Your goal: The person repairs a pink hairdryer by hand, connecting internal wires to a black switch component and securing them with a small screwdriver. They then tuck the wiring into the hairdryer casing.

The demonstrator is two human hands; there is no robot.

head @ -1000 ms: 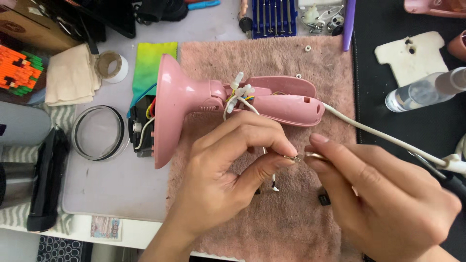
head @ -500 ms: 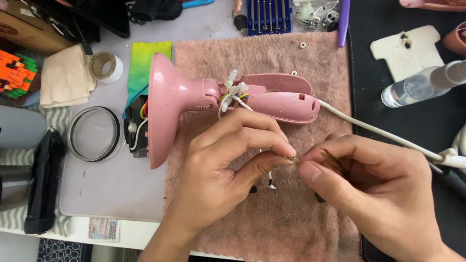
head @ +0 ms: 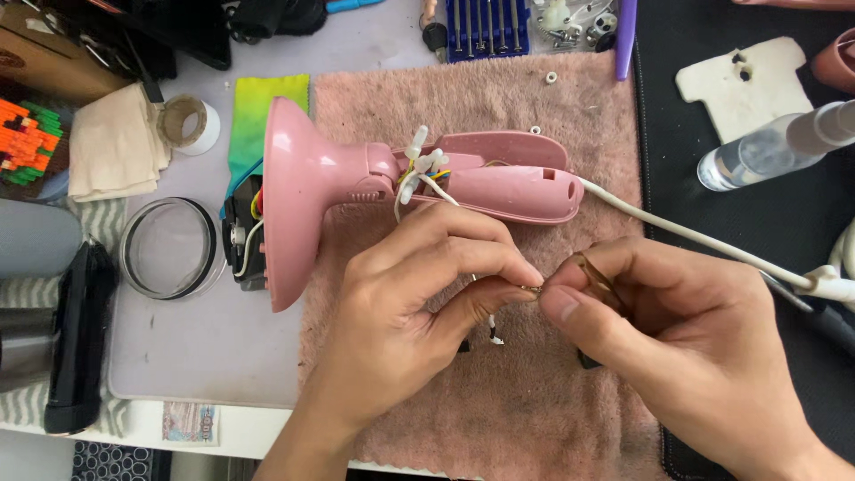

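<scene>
A pink appliance housing (head: 338,178) with a flared base lies on its side on a pink towel (head: 552,419), opened, with white and coloured wires (head: 423,174) spilling out. A white cord (head: 686,233) runs from it to the right. My left hand (head: 419,303) and my right hand (head: 677,330) meet just below the housing, fingertips pinched together on a thin wire end (head: 532,289). A small black and white part (head: 492,337) dangles under my left fingers. What my right palm hides I cannot make out.
A blue screwdriver set (head: 485,27) and a purple tool (head: 626,36) lie at the back. A clear ring (head: 169,248), tape roll (head: 187,125), folded cloth (head: 116,151), black device (head: 76,330) sit left. A clear bottle (head: 766,147) and white plate (head: 744,76) lie right.
My right hand has closed in on the left, and both now pinch the wire end more tightly. The view has shifted slightly.
</scene>
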